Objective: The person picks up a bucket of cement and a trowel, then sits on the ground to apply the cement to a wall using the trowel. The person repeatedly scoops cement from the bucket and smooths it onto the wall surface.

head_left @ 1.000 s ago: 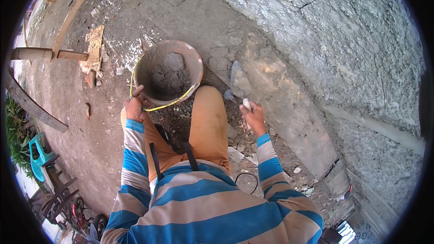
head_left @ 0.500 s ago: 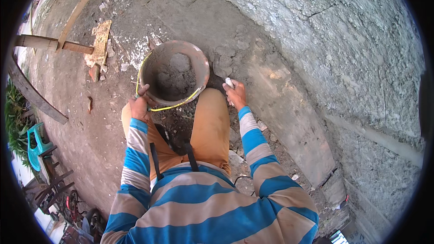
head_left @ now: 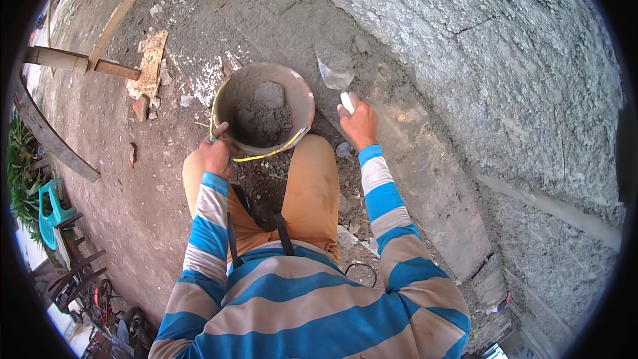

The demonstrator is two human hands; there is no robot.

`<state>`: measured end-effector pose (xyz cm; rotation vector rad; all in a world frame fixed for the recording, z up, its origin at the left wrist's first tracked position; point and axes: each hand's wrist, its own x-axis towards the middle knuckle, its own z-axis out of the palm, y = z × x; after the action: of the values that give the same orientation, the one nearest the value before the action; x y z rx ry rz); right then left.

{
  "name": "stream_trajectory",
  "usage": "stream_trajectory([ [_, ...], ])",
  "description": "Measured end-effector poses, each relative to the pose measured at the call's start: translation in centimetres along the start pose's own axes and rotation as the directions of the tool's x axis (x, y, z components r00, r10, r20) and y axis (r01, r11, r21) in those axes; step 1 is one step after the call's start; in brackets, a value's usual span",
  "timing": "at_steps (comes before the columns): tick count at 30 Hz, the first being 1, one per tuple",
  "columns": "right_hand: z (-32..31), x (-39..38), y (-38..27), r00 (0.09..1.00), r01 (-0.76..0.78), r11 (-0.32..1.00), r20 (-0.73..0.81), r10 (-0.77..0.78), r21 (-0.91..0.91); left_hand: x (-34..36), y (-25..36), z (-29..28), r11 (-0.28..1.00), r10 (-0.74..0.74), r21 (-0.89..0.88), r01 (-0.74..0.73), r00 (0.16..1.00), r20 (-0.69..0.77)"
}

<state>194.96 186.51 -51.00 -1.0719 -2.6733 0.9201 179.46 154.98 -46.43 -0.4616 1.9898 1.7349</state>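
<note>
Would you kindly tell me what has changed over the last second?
The right hand, gripping the trowel, has moved forward and somewhat left, closer to the bucket. Nothing was newly grasped or released. The left hand still holds the bucket at its near-left side, and the grey mortar remains inside.

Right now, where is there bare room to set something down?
The widest patch is the dirt ground between the left hand and the curved board, with only small bits scattered. The strip between the right hand and the rough wall looks mostly open. It's tight between bucket and trowel, and rubble crowds the gap between the knees.
</note>
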Motion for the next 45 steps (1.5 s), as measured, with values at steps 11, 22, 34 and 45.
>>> stream_trajectory([
  [11, -2.6, -3.2, 1.7, 0.983, -0.034, 0.997, -0.179, 0.046, 0.067, 0.7, -3.4, -5.7, 0.982, -0.158, -0.120, 0.147, 0.984, -0.081],
  [22, 4.5, -7.6, 6.3, 0.850, -0.226, 0.906, 0.527, 0.004, 0.357, -3.5, -9.1, -14.1, 0.835, -0.470, -0.317, 0.450, 0.882, 0.014],
  [34, 0.9, -6.2, 2.1, 0.813, -0.107, 0.981, 0.582, -0.008, 0.163, -7.4, -5.1, -9.4, 0.815, 0.301, 0.579, 0.021, 0.839, -0.454],
  [45, -6.4, -16.2, 7.3, 0.908, -0.381, 0.884, 0.290, 0.302, 0.270, 8.3, -5.7, 18.3, -0.073, 0.000, 0.850, -0.521, 0.853, 0.523],
])
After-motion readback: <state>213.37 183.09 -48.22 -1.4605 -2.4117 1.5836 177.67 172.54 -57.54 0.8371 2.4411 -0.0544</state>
